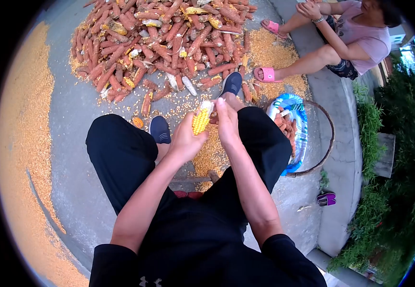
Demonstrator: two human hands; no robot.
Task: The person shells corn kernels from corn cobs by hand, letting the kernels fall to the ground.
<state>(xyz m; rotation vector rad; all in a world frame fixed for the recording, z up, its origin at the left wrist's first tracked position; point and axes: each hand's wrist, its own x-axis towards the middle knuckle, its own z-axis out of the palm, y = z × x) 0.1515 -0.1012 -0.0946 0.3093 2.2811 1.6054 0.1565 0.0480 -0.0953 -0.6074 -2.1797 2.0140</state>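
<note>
Between my knees, my left hand is closed around an ear of corn. Yellow kernels cover much of the side facing me, and the upper end is pale. My right hand is closed against the ear's right side and upper end, thumb pointing up. A small reddish patch shows between the ear and my right hand; I cannot tell what it is. The right fingers are mostly hidden behind the hand. Below both hands, loose kernels lie on the floor.
A large heap of reddish cobs lies ahead. At my right stands a handled basket lined with blue-and-white plastic, with cobs inside. A seated person is at upper right. Kernels spread along the left. A purple shoe lies at right.
</note>
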